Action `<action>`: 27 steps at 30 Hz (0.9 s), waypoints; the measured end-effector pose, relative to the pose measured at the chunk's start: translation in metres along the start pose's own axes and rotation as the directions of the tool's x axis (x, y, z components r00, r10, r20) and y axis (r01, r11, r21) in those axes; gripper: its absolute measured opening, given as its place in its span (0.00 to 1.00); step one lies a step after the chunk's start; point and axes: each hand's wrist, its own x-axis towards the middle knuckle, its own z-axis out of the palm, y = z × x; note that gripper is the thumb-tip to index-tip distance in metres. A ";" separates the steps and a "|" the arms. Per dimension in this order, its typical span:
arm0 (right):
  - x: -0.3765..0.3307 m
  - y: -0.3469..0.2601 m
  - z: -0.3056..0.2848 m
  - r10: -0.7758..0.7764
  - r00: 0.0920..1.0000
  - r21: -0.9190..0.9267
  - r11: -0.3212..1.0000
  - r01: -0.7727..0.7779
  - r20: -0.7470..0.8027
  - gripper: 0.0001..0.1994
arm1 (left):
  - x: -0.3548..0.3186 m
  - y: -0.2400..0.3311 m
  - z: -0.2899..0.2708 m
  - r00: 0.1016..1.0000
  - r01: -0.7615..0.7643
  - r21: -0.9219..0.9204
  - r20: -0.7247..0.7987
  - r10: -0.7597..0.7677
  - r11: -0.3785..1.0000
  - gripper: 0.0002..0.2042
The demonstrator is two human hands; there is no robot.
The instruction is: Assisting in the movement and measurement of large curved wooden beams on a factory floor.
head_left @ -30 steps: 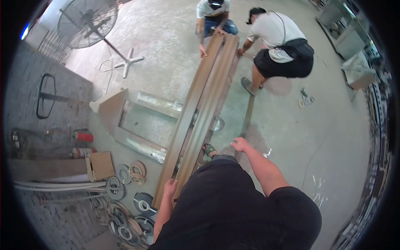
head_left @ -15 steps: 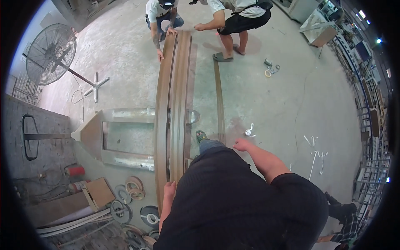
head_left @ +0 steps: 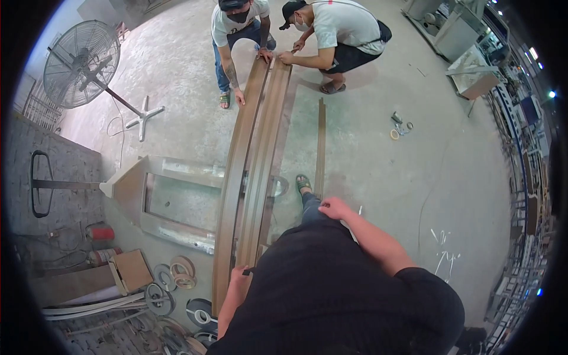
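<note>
Long brown boards (head_left: 262,152) lie side by side across a pallet jack (head_left: 178,236), running away from me. My left hand (head_left: 238,283) is closed beside their near end, with a small dark piece (head_left: 249,271) sticking out from its fingers; I cannot make out what it is. Over my bent leg, my right hand (head_left: 335,209) has its fingers curled in, and nothing shows in them. At the far end one co-worker (head_left: 238,26) has both hands on the boards. Another co-worker (head_left: 346,35) squats to the right, hands at the board ends.
A thin brown strip (head_left: 321,142) lies on the floor right of the boards. A pedestal fan (head_left: 83,65) stands at the far left. Tape rolls (head_left: 182,271), a cardboard box (head_left: 131,271) and a red cylinder (head_left: 100,232) sit at near left. Small rolls (head_left: 395,134) lie at right.
The co-worker on the right has gone from standing to squatting, hands now at the boards. The boards' far end appears farther right. My right hand has drawn in toward my leg.
</note>
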 end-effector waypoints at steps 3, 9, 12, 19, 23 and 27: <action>0.036 0.032 -0.031 0.030 0.999 0.056 0.998 -0.027 -0.039 0.18 | 0.073 0.033 0.001 0.927 0.374 0.113 -0.046 -0.371 0.921 0.23; 0.112 0.114 -0.133 0.174 0.983 -0.152 0.975 -0.165 0.054 0.20 | 0.155 0.180 0.004 0.951 0.259 -0.160 -0.132 -0.281 0.953 0.23; 0.151 0.129 -0.172 0.175 0.983 -0.213 0.964 -0.159 0.056 0.21 | 0.157 0.271 0.014 0.960 0.161 -0.338 -0.164 -0.226 0.927 0.23; 0.271 0.066 -0.206 -0.013 1.000 -0.071 0.997 0.013 -0.008 0.20 | 0.120 0.329 0.045 0.957 0.204 -0.350 -0.127 -0.262 0.914 0.22; 0.298 0.010 -0.185 -0.117 0.991 0.065 0.991 0.113 0.064 0.20 | 0.085 0.264 0.053 0.884 0.413 -0.202 -0.147 -0.444 0.888 0.25; 0.297 -0.015 -0.161 -0.222 0.966 0.016 0.975 0.222 0.130 0.20 | 0.055 0.211 0.060 0.729 0.609 -0.296 -0.156 -0.666 0.736 0.26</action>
